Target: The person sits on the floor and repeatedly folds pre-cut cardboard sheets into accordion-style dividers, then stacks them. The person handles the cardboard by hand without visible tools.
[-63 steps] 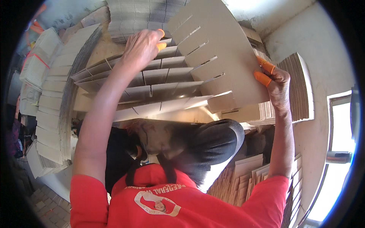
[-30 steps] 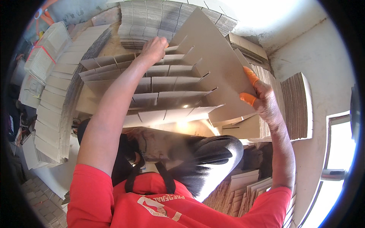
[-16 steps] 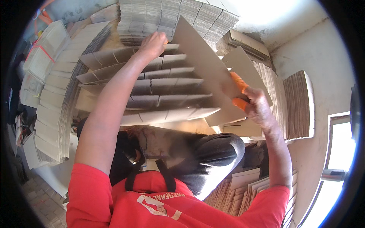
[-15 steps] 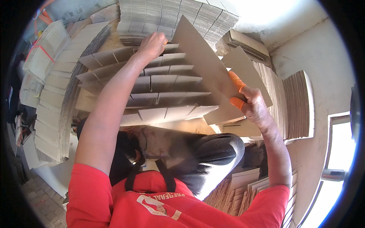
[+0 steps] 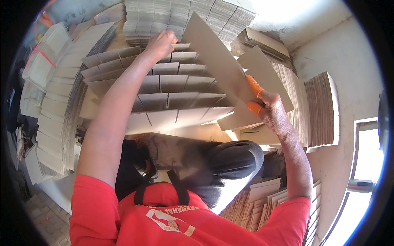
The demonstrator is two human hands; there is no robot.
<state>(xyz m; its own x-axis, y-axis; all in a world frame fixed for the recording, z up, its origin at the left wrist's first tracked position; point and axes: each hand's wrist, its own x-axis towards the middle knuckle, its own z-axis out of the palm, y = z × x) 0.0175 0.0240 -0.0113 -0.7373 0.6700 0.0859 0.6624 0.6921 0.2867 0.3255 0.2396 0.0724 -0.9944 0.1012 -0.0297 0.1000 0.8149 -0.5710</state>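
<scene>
Several slotted grey cardboard strips [image 5: 172, 84] stand on edge in rows in front of me. My left hand [image 5: 161, 44] is closed at the far end of these rows, on the upper edge of a strip; its fingertips are partly hidden. My right hand [image 5: 270, 107], with orange finger covers, grips the right edge of a large flat cardboard sheet [image 5: 215, 61]. The sheet is tilted and lies against the right ends of the strips. Behind it, another cardboard sheet [image 5: 269, 74] slants down beside my right hand; whether I touch it I cannot tell.
A tall stack of grey cardboard [image 5: 164, 18] stands at the far side. Long rows of cardboard pieces [image 5: 57, 110] run along the left, beside clear plastic boxes [image 5: 47, 57]. More stacked cardboard [image 5: 322, 110] is against the right wall, and loose pieces [image 5: 262, 197] lie lower right.
The strips have shifted slightly up and left in the picture, and the gaps between their rows look different. Both hands keep their holds, my left hand a little farther away.
</scene>
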